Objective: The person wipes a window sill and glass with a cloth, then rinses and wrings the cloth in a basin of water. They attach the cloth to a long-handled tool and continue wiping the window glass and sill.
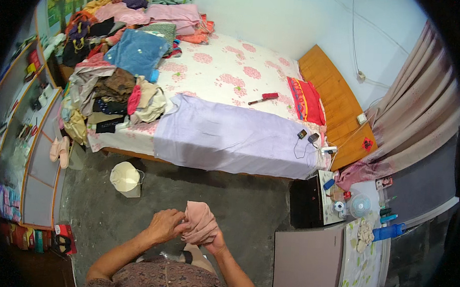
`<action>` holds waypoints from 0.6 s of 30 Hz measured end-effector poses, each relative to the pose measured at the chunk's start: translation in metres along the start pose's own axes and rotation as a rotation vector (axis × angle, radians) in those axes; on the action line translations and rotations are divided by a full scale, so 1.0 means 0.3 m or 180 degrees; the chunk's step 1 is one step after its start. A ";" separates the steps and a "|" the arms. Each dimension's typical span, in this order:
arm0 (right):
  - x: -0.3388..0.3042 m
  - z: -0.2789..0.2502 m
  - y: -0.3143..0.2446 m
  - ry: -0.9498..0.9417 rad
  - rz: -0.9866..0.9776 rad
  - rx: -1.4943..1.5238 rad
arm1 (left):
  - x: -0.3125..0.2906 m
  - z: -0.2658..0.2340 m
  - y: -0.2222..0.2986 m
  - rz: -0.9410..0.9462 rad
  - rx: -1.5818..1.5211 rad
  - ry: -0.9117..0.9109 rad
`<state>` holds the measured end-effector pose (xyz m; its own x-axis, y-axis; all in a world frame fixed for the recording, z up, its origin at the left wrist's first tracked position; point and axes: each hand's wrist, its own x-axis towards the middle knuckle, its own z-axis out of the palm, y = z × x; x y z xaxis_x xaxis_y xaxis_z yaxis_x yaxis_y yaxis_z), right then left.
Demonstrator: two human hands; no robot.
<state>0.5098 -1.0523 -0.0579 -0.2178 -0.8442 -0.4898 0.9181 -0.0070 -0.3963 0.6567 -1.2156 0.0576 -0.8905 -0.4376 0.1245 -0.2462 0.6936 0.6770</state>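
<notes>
A dusty-pink cloth [200, 223], gathered in folds, is held up in front of my body. My right hand [217, 243] grips its lower right side, with most of the fingers hidden by the folds. At the cloth's left edge, my left hand [168, 226] has its fingers bent and closed, the thumb and fingertips against the fabric. Just beneath the cloth my lower leg and a dark shoe partly show. What kind of cloth it is does not show.
Ahead stands a bed [207, 81] with a heap of clothes [114, 82] and a lavender sheet [235, 133]. A white bucket [127, 179] sits on the dark floor. Glass-fronted shelves [27, 150] line the left; a grey cabinet [307, 265] stands at right.
</notes>
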 end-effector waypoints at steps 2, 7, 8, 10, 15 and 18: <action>-0.027 0.011 -0.184 0.0123 -0.0096 -0.0008 | 0.115 0.079 0.019 -0.0136 -0.0237 -0.0082; -0.092 -0.052 -0.570 0.0393 -0.0656 -0.0289 | 0.447 0.233 0.038 -0.0025 -0.0377 -0.0189; -0.094 -0.069 -0.628 0.0472 -0.0819 -0.0252 | 0.513 0.256 0.022 -0.0031 -0.0253 -0.0196; -0.110 -0.137 -0.717 0.0650 -0.1175 -0.0169 | 0.655 0.306 -0.024 -0.0013 -0.0017 -0.0231; -0.087 -0.376 -0.876 0.0621 -0.1742 0.0018 | 1.089 0.425 -0.180 -0.0138 0.0320 -0.0065; -0.043 -0.484 -0.947 0.0613 -0.2068 -0.0083 | 1.385 0.530 -0.310 -0.0349 0.0353 -0.0145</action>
<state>0.2036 -0.9614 -0.0517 -0.7801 -0.5624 -0.2743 0.5729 -0.4658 -0.6744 0.2487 -1.3707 -0.0690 -0.8717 -0.4896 0.0196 -0.3815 0.7031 0.6001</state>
